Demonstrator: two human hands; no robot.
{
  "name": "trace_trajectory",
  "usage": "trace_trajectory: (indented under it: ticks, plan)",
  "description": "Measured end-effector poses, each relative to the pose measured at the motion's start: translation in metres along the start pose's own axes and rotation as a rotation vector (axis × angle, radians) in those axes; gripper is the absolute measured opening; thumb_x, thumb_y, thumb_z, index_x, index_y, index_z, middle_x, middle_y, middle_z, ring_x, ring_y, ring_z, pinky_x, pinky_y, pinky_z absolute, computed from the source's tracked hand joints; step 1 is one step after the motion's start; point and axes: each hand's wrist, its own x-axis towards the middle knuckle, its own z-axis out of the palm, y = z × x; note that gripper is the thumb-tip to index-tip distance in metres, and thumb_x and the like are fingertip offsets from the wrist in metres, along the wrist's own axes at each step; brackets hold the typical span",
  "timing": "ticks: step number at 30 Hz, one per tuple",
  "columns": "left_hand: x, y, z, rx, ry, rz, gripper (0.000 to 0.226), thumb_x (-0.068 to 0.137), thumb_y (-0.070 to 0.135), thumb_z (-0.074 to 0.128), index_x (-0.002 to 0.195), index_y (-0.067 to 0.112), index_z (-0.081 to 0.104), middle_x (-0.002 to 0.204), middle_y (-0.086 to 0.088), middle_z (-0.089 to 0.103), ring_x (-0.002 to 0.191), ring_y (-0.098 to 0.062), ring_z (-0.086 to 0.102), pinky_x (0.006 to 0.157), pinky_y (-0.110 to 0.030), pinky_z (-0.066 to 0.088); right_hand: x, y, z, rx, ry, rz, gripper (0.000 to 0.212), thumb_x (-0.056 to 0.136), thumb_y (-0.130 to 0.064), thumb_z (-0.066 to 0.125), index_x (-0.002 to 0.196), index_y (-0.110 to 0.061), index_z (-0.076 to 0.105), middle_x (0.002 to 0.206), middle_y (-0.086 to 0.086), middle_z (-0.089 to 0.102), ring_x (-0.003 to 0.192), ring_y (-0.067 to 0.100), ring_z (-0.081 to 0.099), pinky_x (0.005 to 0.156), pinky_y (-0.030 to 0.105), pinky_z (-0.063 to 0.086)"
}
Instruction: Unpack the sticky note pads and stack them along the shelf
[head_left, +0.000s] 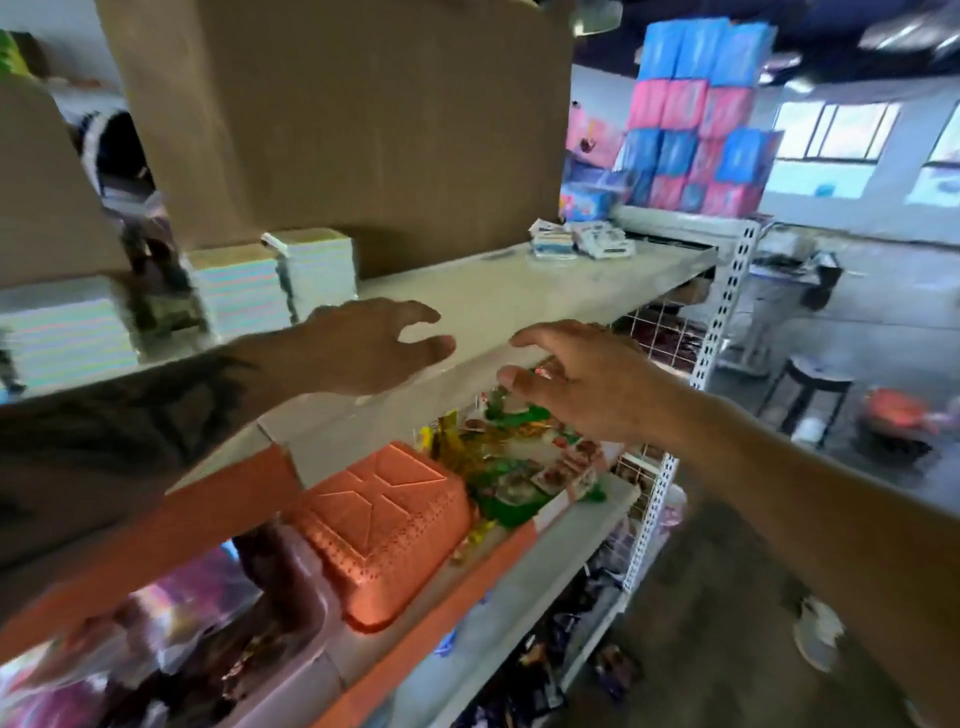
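**Both hands empty over the front edge of the shelf**

Far left: one stack of sticky note pads (62, 332) stands on the shelf (519, 291), partly cut off by the frame edge. Just right of it, past a small gap, two more stacks (236, 291) and (317, 265) stand side by side, touching or nearly so; the frame is blurred there. A large cardboard box (353, 119) stands on the shelf directly behind them.

Centre: left hand (358, 348) over the shelf's front edge, fingers spread and loosely curved, holding nothing. Right hand (576, 379) beside it, just apart, fingers likewise apart and relaxed, also empty.

Below the hands, on the lower shelf: an orange perforated basket (384, 525) lies upside down, green packets (514, 467) just right of it.

Right end of the upper shelf: small blue-and-white packs (582, 239).
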Motion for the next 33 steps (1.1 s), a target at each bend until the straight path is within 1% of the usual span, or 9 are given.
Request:
trace_trajectory:
  ticks: [8, 13, 16, 20, 23, 25, 29, 31, 33]
  plan:
    - [0.166, 0.046, 0.025, 0.073, -0.085, 0.116, 0.07, 0.091, 0.08, 0.03, 0.149, 0.043, 0.038, 0.146, 0.002, 0.052, 0.125, -0.025, 0.055, 0.107, -0.044, 0.043, 0.108, 0.116, -0.028, -0.069, 0.074, 0.118, 0.061, 0.093, -0.075, 0.039, 0.138, -0.036, 0.053, 0.147, -0.004, 0.052, 0.127, 0.02, 0.053, 0.11, 0.052, 0.04]
    - [0.243, 0.067, 0.046, 0.051, -0.106, 0.095, 0.072, 0.089, 0.082, 0.03, 0.148, 0.042, 0.039, 0.148, 0.002, 0.052, 0.126, -0.023, 0.054, 0.106, -0.047, 0.045, 0.16, 0.18, -0.034, -0.103, 0.085, 0.181, 0.056, 0.095, -0.073, 0.039, 0.137, -0.039, 0.051, 0.149, -0.004, 0.05, 0.124, 0.021, 0.055, 0.111, 0.05, 0.038]
    - [0.278, 0.075, 0.059, 0.01, -0.092, 0.046, 0.075, 0.088, 0.083, 0.034, 0.148, 0.039, 0.041, 0.148, 0.002, 0.053, 0.127, -0.022, 0.055, 0.106, -0.047, 0.045, 0.191, 0.211, -0.038, -0.133, 0.074, 0.204, 0.06, 0.094, -0.075, 0.039, 0.139, -0.037, 0.05, 0.15, -0.003, 0.05, 0.13, 0.022, 0.051, 0.111, 0.052, 0.038]
    - [0.316, 0.089, 0.073, -0.023, -0.061, -0.047, 0.076, 0.09, 0.079, 0.04, 0.15, 0.033, 0.039, 0.139, 0.004, 0.06, 0.126, -0.022, 0.055, 0.107, -0.046, 0.044, 0.234, 0.247, -0.043, -0.162, 0.077, 0.2, 0.058, 0.095, -0.071, 0.045, 0.141, -0.035, 0.05, 0.149, -0.001, 0.05, 0.125, 0.025, 0.055, 0.109, 0.052, 0.039]
    - [0.345, 0.098, 0.085, -0.005, -0.001, -0.123, 0.081, 0.087, 0.083, 0.042, 0.149, 0.031, 0.038, 0.136, 0.006, 0.062, 0.121, -0.023, 0.058, 0.104, -0.047, 0.047, 0.265, 0.275, -0.046, -0.189, 0.091, 0.161, 0.061, 0.094, -0.067, 0.052, 0.144, -0.033, 0.047, 0.15, 0.001, 0.049, 0.13, 0.028, 0.052, 0.109, 0.051, 0.04]
    - [0.365, 0.106, 0.093, 0.02, 0.049, -0.178, 0.086, 0.081, 0.089, 0.04, 0.146, 0.033, 0.039, 0.138, 0.006, 0.061, 0.119, -0.024, 0.06, 0.099, -0.048, 0.05, 0.289, 0.297, -0.047, -0.192, 0.104, 0.138, 0.065, 0.091, -0.068, 0.057, 0.145, -0.032, 0.046, 0.15, 0.002, 0.048, 0.131, 0.029, 0.051, 0.107, 0.05, 0.043]
    - [0.401, 0.127, 0.104, -0.02, 0.095, -0.24, 0.088, 0.066, 0.097, 0.037, 0.137, 0.046, 0.043, 0.124, 0.019, 0.062, 0.107, -0.021, 0.064, 0.094, -0.054, 0.052, 0.328, 0.334, -0.051, -0.193, 0.082, 0.045, 0.072, 0.082, -0.071, 0.064, 0.142, -0.035, 0.045, 0.149, 0.002, 0.045, 0.126, 0.031, 0.054, 0.101, 0.051, 0.049]
    - [0.423, 0.136, 0.111, -0.029, 0.125, -0.303, 0.097, 0.056, 0.105, 0.031, 0.135, 0.052, 0.045, 0.126, 0.017, 0.063, 0.105, -0.021, 0.065, 0.093, -0.058, 0.051, 0.344, 0.349, -0.054, -0.193, 0.035, -0.016, 0.077, 0.076, -0.073, 0.066, 0.141, -0.039, 0.044, 0.152, -0.001, 0.042, 0.126, 0.032, 0.053, 0.1, 0.051, 0.05]
    - [0.438, 0.145, 0.117, 0.008, 0.132, -0.395, 0.102, 0.055, 0.106, 0.03, 0.137, 0.048, 0.044, 0.125, 0.012, 0.062, 0.106, -0.023, 0.064, 0.096, -0.059, 0.05, 0.359, 0.362, -0.056, -0.216, -0.007, -0.094, 0.078, 0.07, -0.076, 0.063, 0.139, -0.043, 0.046, 0.152, -0.005, 0.042, 0.127, 0.033, 0.053, 0.099, 0.05, 0.051]
